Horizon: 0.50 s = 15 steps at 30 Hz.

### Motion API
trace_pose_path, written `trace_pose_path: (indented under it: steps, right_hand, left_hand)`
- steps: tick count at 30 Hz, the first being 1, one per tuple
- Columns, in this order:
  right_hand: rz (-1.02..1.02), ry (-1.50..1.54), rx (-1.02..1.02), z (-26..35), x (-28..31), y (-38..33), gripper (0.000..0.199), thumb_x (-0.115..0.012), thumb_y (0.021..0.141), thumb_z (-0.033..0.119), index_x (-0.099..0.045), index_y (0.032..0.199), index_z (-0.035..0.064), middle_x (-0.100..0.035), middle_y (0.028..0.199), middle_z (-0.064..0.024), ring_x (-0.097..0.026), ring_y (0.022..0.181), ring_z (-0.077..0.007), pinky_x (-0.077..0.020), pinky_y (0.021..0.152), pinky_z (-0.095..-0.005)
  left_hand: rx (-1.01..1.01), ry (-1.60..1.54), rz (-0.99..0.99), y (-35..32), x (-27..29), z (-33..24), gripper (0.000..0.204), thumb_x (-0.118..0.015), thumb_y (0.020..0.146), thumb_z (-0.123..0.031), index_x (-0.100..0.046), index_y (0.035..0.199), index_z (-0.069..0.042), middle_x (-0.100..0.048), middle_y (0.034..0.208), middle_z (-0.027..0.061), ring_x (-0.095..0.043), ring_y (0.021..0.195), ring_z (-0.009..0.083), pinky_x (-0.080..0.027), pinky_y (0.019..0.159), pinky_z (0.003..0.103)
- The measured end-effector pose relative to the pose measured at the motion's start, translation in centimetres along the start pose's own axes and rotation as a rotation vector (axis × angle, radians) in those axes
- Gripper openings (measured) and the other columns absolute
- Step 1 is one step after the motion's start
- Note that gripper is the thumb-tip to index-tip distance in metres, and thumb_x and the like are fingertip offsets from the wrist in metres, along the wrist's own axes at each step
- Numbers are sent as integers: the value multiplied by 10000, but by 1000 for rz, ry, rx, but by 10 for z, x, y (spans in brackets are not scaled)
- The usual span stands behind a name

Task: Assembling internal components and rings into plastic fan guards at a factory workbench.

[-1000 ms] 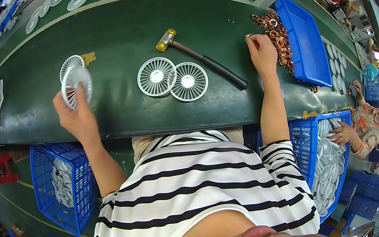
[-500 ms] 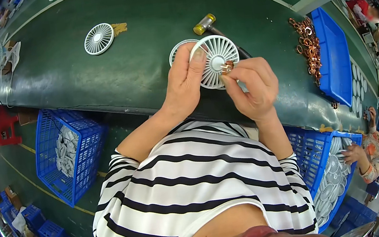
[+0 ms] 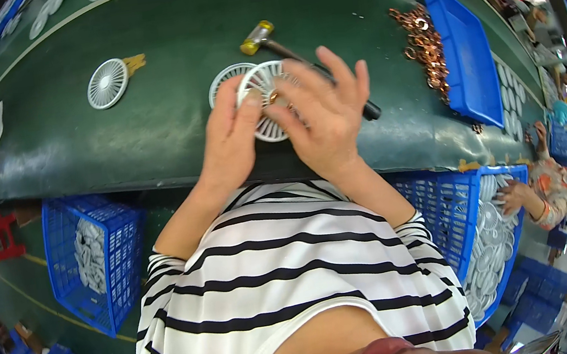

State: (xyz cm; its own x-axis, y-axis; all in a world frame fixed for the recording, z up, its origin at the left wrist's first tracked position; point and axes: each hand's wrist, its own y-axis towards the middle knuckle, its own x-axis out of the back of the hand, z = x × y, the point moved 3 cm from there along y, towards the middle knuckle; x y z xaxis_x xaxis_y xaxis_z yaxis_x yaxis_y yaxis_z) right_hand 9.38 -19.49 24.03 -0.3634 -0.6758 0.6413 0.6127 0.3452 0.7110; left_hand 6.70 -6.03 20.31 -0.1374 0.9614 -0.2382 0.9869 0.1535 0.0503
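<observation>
My left hand [image 3: 231, 141] grips a white round fan grille [image 3: 271, 130] by its left edge, tilted above the table's near edge. Over the grille's middle, my right hand [image 3: 324, 112] has its thumb and forefinger at a small copper-coloured metal piece [image 3: 274, 97], mostly hidden by the fingers. The other fingers of that hand are spread and blurred. A second white grille [image 3: 221, 80] shows behind my left hand, partly covered by it. Just beyond, a hammer [image 3: 258, 37] with yellow faces and a dark handle lies slanting, its handle passing behind my right hand.
Another white grille [image 3: 108, 84] lies at the left of the green table [image 3: 170, 120]. Copper-coloured rings [image 3: 430, 53] are heaped beside a blue tray [image 3: 471, 58] on the right. Blue crates [image 3: 121, 267] of white parts stand below the table on both sides. A co-worker's hand [image 3: 518, 199] reaches into the right crate.
My right hand has turned over the grille, its outer fingers spreading out, and the copper-coloured piece is now largely hidden. The whole view has shifted; my left hand keeps hold of the grille.
</observation>
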Motion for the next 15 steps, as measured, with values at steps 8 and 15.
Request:
trace_pose_path:
  steps: [8,15]
  right_hand:
    - [181,254,200,-1,25,4,310,-743,732,334,-747,948,112,-687,1131,2,-441,1317,-307,-137,1138,-511]
    - [116,377,15,-5,17,-9,262,-760,720,332,-736,885,130,-705,1012,24,-575,1169,-254,-189,1105,-533]
  left_hand:
    - [235,-303,300,-13,2,-14,417,-601,942,-177,-455,1291,0,-611,1062,54,-592,936,90,-486,812,227]
    - [195,-303,257,-13,-3,-5,444,-627,923,-152,-441,1292,10,-616,1050,60,-601,948,99,-491,832,236]
